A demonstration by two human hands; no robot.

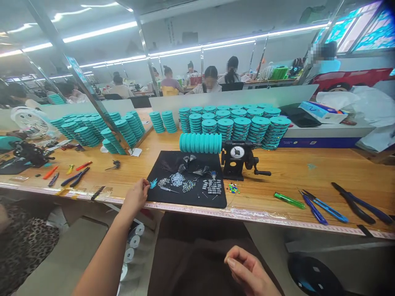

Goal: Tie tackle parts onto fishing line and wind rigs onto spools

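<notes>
My left hand (136,196) rests at the left edge of a black mat (160,197) on the wooden workbench, its fingers pinched together beside a small teal feather tuft (153,183). Anything held there is too small to tell. Dark feather tufts (188,166), fine metal pieces and a block of small grey items (212,187) lie on the mat. My right hand (248,268) hangs below the bench edge over my dark lap, fingertips pinched on nothing visible. Behind the mat lies a row of teal spools (200,143), next to a black hand-crank winder (237,154).
Several tall stacks of teal spools (234,125) stand along the back of the bench. Pliers (324,209) and a green lighter (289,200) lie to the right, more hand tools (75,176) to the left. White spools (132,242) sit below the bench. Co-workers sit beyond a partition.
</notes>
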